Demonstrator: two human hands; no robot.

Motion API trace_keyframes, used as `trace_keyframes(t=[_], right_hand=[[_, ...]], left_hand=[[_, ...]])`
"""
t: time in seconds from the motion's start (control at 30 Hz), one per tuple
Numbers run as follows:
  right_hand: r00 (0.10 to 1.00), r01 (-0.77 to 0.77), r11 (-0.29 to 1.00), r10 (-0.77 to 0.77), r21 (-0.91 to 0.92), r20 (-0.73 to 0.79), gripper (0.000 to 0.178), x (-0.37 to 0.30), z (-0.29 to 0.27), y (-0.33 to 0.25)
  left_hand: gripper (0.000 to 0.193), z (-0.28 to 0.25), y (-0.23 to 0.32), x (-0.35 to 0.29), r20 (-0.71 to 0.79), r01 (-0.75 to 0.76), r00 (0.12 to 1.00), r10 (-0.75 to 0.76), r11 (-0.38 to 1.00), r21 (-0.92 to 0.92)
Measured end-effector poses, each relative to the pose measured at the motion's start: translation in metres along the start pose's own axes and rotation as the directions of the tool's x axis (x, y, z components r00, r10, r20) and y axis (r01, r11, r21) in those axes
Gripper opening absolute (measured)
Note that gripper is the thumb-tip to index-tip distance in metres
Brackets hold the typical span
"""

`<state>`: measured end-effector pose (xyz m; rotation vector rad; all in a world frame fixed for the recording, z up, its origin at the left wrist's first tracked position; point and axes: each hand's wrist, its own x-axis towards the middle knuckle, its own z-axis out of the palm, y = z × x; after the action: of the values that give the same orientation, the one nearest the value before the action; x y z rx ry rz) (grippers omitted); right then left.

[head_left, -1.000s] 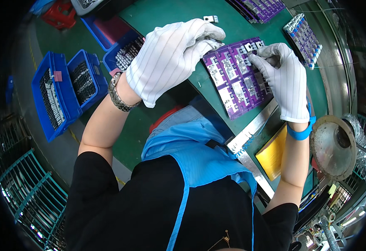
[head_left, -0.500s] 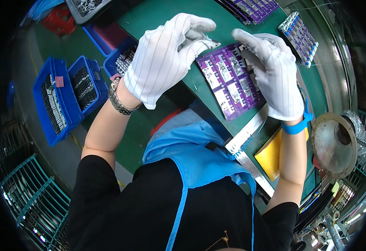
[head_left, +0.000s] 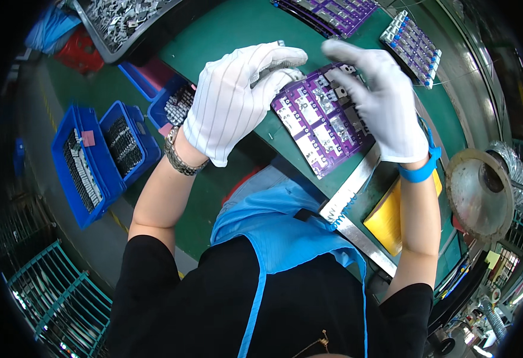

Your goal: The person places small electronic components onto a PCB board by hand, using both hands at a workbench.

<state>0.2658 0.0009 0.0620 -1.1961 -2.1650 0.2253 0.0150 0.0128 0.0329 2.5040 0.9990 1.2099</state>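
A purple panel of circuit boards point(head_left: 327, 132) with rows of silvery metal parts lies tilted on the green bench. My left hand point(head_left: 231, 98), in a white striped glove, is at the panel's upper left corner. Its fingers are curled toward the thumb; a tiny grey bit shows above the knuckles, but what lies inside the hand is hidden. My right hand point(head_left: 384, 104), gloved too, hovers over the panel's right side. Its thumb and forefinger are spread apart, slightly smeared by motion, with nothing visible between them. It covers part of the panel's right edge.
More purple panels point(head_left: 333, 15) stand at the far edge, with another panel bearing blue parts point(head_left: 414, 51) to their right. A black tray of metal pieces point(head_left: 124, 27) is at the upper left. Blue bins point(head_left: 82, 161) stand left; a yellow pad point(head_left: 387, 218) and round metal hood point(head_left: 479, 194) are right.
My left fingers have curled further, hiding the grey parts seen in the palm before. My right hand has shifted slightly left, its thumb and forefinger apart. The view has moved a little.
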Motion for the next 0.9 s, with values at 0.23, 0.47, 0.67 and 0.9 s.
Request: trace_keyframes(t=[0.23,0.47,0.67,0.9], right_hand=[[0.938,-0.33,0.877,0.346,0.349,0.015,0.038,-0.01,-0.033,-0.006],[0.979,-0.206,0.958,0.198,0.202,0.057,0.042,-0.009,-0.033,-0.016],[0.989,-0.133,0.978,0.142,0.163,-0.043,0.032,-0.02,-0.031,-0.008],[0.979,-0.165,0.984,0.156,-0.068,-0.13,0.04,-0.031,-0.036,0.003]], left_hand=[[0.023,0.005,0.015,0.017,0.03,0.116,0.993,-0.112,0.959,-0.258],[0.023,0.012,0.018,0.045,0.045,-0.004,0.999,0.014,0.976,-0.217],[0.027,0.027,0.007,0.045,0.059,-0.269,0.96,0.273,0.961,-0.062],[0.041,0.046,0.007,0.021,0.073,-0.024,0.997,0.023,1.0,0.013]])
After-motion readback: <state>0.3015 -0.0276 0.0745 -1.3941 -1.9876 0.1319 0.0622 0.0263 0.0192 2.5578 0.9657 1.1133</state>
